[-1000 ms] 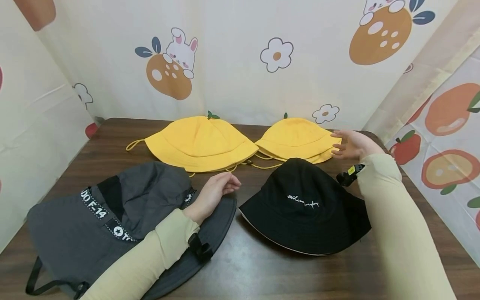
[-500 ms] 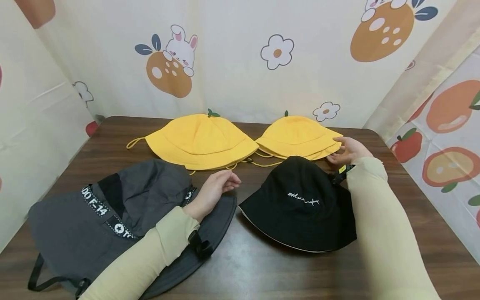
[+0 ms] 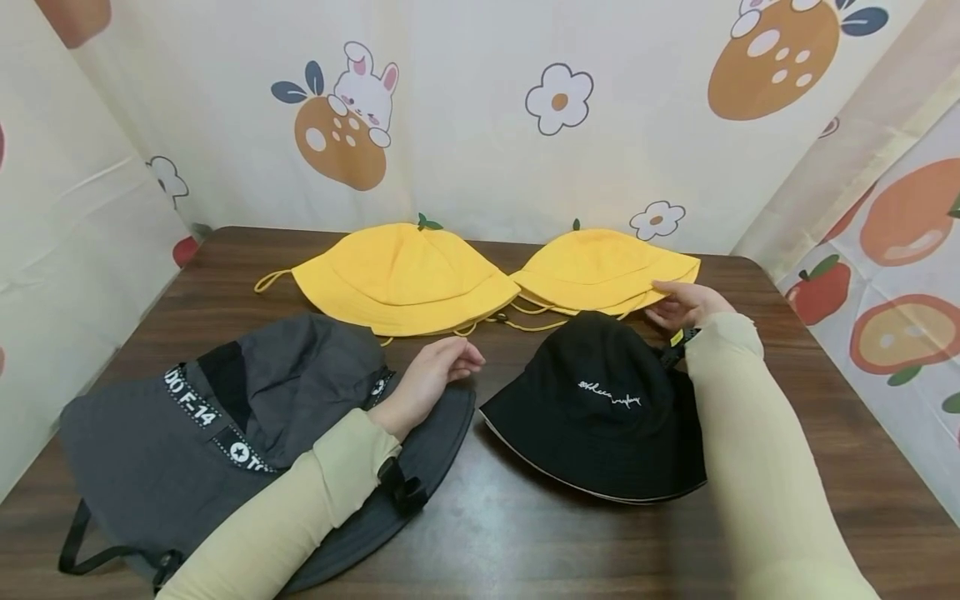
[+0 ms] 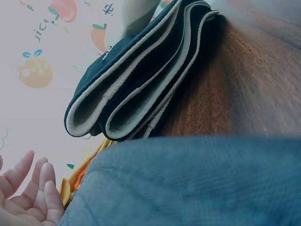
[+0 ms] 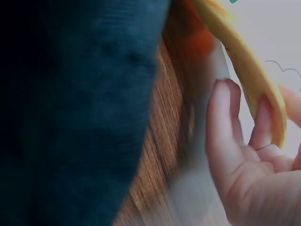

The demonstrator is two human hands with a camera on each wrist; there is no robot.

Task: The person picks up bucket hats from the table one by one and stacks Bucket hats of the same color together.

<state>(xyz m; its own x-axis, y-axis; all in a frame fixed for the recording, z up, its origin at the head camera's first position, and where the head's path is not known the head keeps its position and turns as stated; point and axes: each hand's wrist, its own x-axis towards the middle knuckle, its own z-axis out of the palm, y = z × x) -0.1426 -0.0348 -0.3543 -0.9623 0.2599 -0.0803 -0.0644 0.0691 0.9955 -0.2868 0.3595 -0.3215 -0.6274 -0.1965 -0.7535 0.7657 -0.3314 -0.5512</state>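
At the back right, the smaller yellow hat (image 3: 600, 271) has its brim pinched by my right hand (image 3: 688, 303). The right wrist view shows the yellow brim (image 5: 251, 70) between thumb and fingers. In front of that hand sits a folded black bucket hat (image 3: 600, 425) with white script, partly covered by my right sleeve. My left hand (image 3: 431, 379), fingers loosely bent and holding nothing, is over the brim of a large dark grey hat (image 3: 300, 392). A larger yellow hat (image 3: 405, 279) lies at the back, left of the smaller one.
All the hats lie on a brown wooden table (image 3: 480, 533). Yellow cords (image 3: 536, 325) trail between the two yellow hats. A black strap (image 3: 93, 567) hangs off the grey hat at front left. Behind the table hangs a printed curtain (image 3: 465, 125).
My right hand has moved left and slightly toward me onto the smaller yellow hat's brim, pinching it; that brim's right side has lifted a little. The left hand has stayed in place.
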